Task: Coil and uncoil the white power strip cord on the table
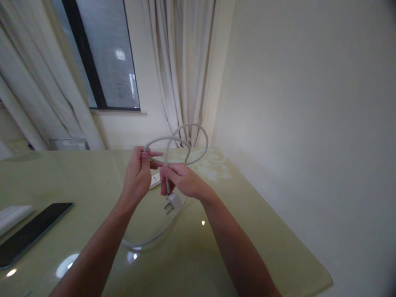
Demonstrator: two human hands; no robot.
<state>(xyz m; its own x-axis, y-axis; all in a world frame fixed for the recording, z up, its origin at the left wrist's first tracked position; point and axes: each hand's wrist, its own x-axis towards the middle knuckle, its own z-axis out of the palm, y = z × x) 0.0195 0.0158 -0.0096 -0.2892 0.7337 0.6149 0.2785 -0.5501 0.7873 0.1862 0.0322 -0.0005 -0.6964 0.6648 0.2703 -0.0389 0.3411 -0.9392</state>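
Note:
A white power cord [206, 138] rises in loose loops above the table between my hands. My left hand [140, 169] pinches part of a loop between thumb and fingers, with some fingers stretched out to the right. My right hand [182, 177] grips the cord close to its plug [174, 202], which hangs below the fingers with its metal prongs pointing down. Behind my hands lies a white power strip [155, 180], partly covered by them. A further length of the cord curves over the tabletop toward my left forearm, which hides its end.
The table [253, 231] has a pale green, glossy top that reflects lights. At the left lie a dark flat tablet-like object [34, 233] and a white object [14, 216]. A wall [303, 123] borders the right side; curtains [185, 62] and a window [108, 53] stand behind.

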